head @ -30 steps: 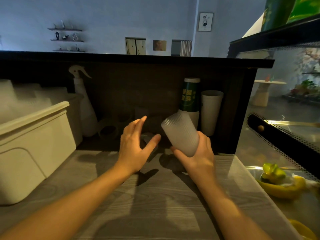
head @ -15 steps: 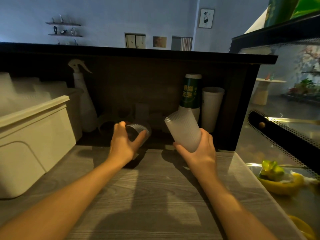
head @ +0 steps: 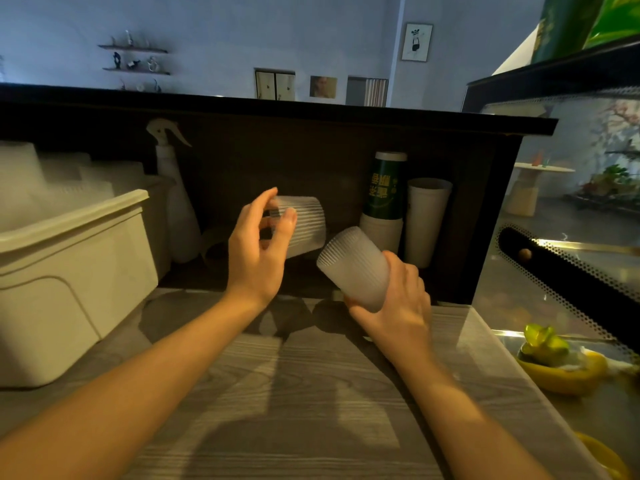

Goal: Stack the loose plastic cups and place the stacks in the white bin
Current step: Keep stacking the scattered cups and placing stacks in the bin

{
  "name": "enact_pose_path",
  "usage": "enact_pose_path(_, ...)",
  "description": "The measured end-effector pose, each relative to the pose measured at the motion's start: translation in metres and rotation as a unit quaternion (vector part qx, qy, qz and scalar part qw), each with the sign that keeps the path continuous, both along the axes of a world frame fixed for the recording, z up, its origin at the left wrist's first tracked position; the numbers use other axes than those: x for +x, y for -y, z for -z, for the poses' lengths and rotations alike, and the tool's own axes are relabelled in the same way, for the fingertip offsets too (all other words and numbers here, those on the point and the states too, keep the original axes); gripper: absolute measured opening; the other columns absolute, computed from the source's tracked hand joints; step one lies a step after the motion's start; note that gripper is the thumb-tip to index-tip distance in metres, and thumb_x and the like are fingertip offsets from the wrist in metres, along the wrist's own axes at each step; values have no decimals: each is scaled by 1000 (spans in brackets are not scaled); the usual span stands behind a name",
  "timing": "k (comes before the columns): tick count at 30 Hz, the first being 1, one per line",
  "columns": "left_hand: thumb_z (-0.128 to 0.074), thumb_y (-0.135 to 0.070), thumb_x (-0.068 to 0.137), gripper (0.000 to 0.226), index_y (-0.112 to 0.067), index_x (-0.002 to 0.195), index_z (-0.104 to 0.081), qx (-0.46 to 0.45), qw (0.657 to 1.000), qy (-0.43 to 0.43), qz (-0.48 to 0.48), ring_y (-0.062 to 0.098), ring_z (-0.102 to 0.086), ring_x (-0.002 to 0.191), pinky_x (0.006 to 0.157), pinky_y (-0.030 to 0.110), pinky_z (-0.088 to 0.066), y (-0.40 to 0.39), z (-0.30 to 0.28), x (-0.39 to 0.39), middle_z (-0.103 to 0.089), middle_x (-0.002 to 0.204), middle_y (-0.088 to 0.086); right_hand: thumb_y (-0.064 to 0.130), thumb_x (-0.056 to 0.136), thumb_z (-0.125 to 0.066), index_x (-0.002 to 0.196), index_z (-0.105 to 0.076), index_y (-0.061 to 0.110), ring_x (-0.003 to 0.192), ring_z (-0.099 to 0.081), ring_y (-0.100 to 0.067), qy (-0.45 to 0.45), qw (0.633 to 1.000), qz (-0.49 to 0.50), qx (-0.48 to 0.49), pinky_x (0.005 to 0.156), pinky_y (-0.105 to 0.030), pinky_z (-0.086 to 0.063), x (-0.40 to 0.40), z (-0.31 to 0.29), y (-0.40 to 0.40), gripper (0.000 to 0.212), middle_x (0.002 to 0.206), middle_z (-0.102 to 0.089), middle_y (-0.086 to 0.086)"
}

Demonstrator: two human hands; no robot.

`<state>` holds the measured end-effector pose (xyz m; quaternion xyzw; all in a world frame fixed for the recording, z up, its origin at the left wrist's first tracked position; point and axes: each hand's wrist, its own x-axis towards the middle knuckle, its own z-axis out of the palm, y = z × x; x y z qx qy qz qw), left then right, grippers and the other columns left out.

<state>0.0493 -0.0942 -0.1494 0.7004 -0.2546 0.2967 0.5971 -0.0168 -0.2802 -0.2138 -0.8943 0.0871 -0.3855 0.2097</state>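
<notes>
Ribbed, frosted plastic marked both cups in view. One cup [head: 300, 226] was held by the left hand [head: 258, 251], lifted above the counter [head: 277, 393] and tipped on its side, its wider end turned to the right; the thumb and fingertips were curled lightly about its narrower end, and the fingers showed through the translucent wall. A second cup [head: 356, 268] was gripped by the right hand [head: 398, 303], the fingers wrapped round its lower part, with its closed end tilted up and to the left toward the first cup. The two cups were near each other but not nested, and a small gap was seen between them. Both were held in front of a dark recess under a black ledge. A white bin [head: 69, 271] stood at the left edge of the counter, well apart from both hands, and pale plastic items of unclear shape were piled in and behind it. Just right of the bin a white spray bottle [head: 173, 202] stood upright against the dark back wall. At the right of the recess a green sleeve [head: 384, 188] with yellow lettering was set on a white base, and just beside it a tall white cup [head: 427, 220] stood upright. At the far right, yellow dishes [head: 557, 368] lay beyond glass, one holding something green. The counter top was of grey wood grain, and shadows of both arms fell across it.
</notes>
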Motion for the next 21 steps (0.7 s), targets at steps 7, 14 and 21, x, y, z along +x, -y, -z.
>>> enact_pose_path(7,-53,-35,98,51,-19,145,-43,116,990,-4,75,-16,-48,105,78,4,-43,6,4,-4,-51,122,-6,57,65,-76,138,-27,31,110,-39,-11,24,999,-40,-12,92,-35,-40,2,1,-6,92,122,-39,5)
enact_pose_path(14,-50,-42,97,52,-21,144,-44,170,983,-1,73,-13,-49,105,75,3,-43,1,-4,2,-49,121,-6,59,65,-76,138,-31,31,108,-40,-9,34,998,-58,-6,89,-33,-42,1,2,-7,90,121,-40,9)
enact_pose_path(21,-15,-73,88,76,-39,154,-3,292,942,-62,156,1,-16,140,114,28,-18,16,28,-7,-16,154,-22,55,65,-77,138,-36,29,105,-43,-10,28,997,-69,-25,88,-32,-38,0,4,-4,88,120,-42,8)
